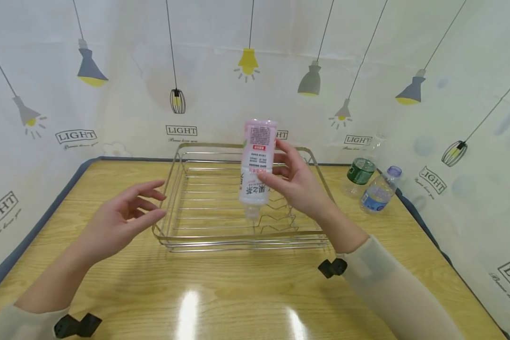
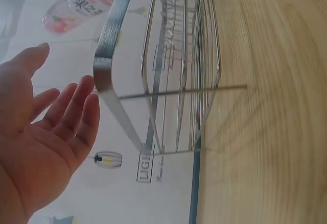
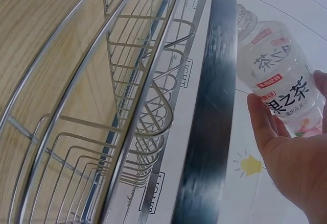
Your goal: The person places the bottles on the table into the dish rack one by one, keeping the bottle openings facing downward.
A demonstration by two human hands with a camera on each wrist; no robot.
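My right hand [image 1: 295, 182] grips a plastic drink bottle [image 1: 257, 160] with a pink and white label. The bottle is upside down, its neck pointing down over the metal wire rack [image 1: 212, 237]. In the right wrist view the bottle [image 3: 276, 66] shows as clear plastic with dark lettering, and the fingers of the right hand [image 3: 296, 152] curl round its base half. At the rack's left side hovers my left hand [image 1: 114, 222], fingers loosely bent and holding nothing. The left wrist view shows the left hand [image 2: 48, 132] beside the rack's rim [image 2: 103, 73], palm visible.
Two clear plastic bottles stand right of the rack: one with a green label [image 1: 361, 171], another with a blue label [image 1: 376, 198] and a purple cap. The wooden table [image 1: 238, 288] meets a lamp-patterned backdrop [image 1: 216, 61] behind and at both sides.
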